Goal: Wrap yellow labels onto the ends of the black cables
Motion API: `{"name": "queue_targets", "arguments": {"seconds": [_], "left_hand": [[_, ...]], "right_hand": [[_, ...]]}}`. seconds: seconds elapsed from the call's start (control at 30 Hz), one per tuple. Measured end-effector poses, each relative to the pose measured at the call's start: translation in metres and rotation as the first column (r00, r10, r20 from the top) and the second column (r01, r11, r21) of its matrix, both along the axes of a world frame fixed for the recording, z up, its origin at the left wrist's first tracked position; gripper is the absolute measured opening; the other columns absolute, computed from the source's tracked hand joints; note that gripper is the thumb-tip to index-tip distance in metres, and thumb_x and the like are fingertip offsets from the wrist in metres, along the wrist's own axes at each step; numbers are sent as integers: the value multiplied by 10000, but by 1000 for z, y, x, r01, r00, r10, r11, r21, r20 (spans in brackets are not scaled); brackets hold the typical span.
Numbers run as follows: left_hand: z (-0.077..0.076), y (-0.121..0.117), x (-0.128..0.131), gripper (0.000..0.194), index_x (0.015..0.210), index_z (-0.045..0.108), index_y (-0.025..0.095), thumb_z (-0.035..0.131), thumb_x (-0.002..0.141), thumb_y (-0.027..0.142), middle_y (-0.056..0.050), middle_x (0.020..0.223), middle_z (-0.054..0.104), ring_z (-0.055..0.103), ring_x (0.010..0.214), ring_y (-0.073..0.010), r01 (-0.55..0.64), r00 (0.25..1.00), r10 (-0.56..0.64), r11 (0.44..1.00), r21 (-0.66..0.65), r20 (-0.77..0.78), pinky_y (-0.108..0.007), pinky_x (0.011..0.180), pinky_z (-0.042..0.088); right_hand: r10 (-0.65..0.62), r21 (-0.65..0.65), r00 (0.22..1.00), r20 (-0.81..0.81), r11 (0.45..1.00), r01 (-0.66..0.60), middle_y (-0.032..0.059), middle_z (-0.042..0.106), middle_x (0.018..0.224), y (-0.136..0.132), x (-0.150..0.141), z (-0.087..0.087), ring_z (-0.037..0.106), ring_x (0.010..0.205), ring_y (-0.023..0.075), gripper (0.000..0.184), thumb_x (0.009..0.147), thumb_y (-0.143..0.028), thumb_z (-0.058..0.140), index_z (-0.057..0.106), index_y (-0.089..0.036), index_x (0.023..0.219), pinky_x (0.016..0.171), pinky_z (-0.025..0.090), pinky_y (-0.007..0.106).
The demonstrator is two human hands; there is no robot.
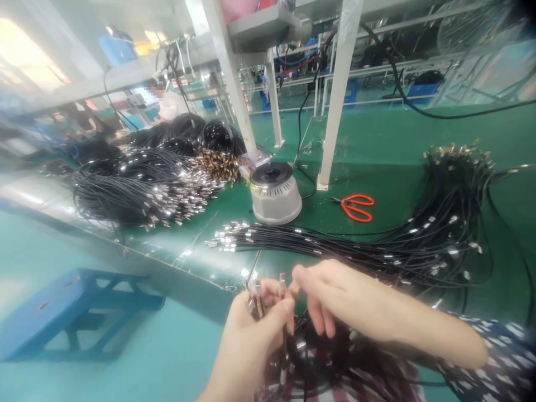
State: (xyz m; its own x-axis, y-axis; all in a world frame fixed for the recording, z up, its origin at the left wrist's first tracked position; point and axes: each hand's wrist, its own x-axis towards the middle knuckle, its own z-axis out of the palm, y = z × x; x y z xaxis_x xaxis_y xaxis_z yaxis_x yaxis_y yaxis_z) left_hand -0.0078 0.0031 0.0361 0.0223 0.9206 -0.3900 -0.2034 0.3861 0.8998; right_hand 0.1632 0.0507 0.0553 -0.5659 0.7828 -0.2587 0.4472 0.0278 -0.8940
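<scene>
My left hand (259, 329) is closed around several black cables with metal plug ends. One silver plug (282, 277) sticks up between its thumb and fingers, and more plugs (256, 290) poke out beside the index finger. Close on the right, my right hand (324, 293) has its index finger bent toward the upright plug, while other fingers hang down. Its thumb and whatever it pinches are hidden. Below both hands, coiled black cables (312, 352) lie over my lap.
A long cable bundle (335, 241) stretches across the green bench. Behind it are a grey round device (276, 204) with a black top and red-handled cutters (355, 207). Cable heaps (121, 192) lie left. A blue stool (79, 312) stands on the floor. White posts (335, 106) rise behind; a person (170, 103) sits beyond.
</scene>
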Motion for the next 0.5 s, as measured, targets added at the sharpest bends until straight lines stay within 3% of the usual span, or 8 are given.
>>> {"name": "queue_targets", "arguments": {"seconds": [0.1, 0.2, 0.27, 0.37, 0.5], "left_hand": [[4, 0, 2, 181, 689, 609, 158, 764, 699, 251, 34, 496, 536, 437, 467, -64, -50, 999, 51, 998, -25, 16, -161, 466, 314], [4, 1, 2, 193, 694, 615, 155, 782, 675, 248, 34, 497, 541, 438, 462, -64, -86, 995, 88, 996, -35, 43, -161, 461, 315], [2, 2, 2, 208, 677, 608, 154, 792, 666, 251, 36, 500, 541, 439, 460, -63, -97, 993, 99, 995, -34, 63, -164, 463, 321], [-1, 2, 0, 215, 699, 620, 150, 797, 676, 271, 33, 494, 545, 419, 457, -58, -85, 994, 85, 996, -15, 66, -162, 447, 273], [-3, 0, -2, 276, 899, 644, 164, 783, 714, 313, 17, 517, 592, 370, 428, -55, -75, 996, 75, 997, -4, 45, -180, 418, 183]], "right_hand": [[-137, -122, 981, -136, 985, 120, 7, 683, 643, 1, -1, -12, 605, 482, 136, 532, 946, -630, 342, 618, -177, 992, 557, 471, 268], [-260, -177, 909, -325, 961, 211, 62, 725, 933, -3, -5, -20, 694, 768, 180, 413, 868, -519, 599, 568, -189, 1115, 722, 512, 307], [-311, -186, 863, -399, 949, 256, 70, 717, 1029, -9, -10, -21, 684, 931, 212, 425, 749, -371, 761, 564, -203, 1086, 786, 504, 320], [-395, -150, 824, -406, 918, 366, 14, 732, 848, -14, -15, -21, 683, 799, 181, 306, 712, -211, 771, 574, -213, 946, 722, 498, 302], [-472, -139, 774, -422, 877, 460, -13, 687, 732, -9, -10, -23, 656, 691, 148, 206, 734, -219, 768, 581, -205, 819, 674, 513, 277]]}}
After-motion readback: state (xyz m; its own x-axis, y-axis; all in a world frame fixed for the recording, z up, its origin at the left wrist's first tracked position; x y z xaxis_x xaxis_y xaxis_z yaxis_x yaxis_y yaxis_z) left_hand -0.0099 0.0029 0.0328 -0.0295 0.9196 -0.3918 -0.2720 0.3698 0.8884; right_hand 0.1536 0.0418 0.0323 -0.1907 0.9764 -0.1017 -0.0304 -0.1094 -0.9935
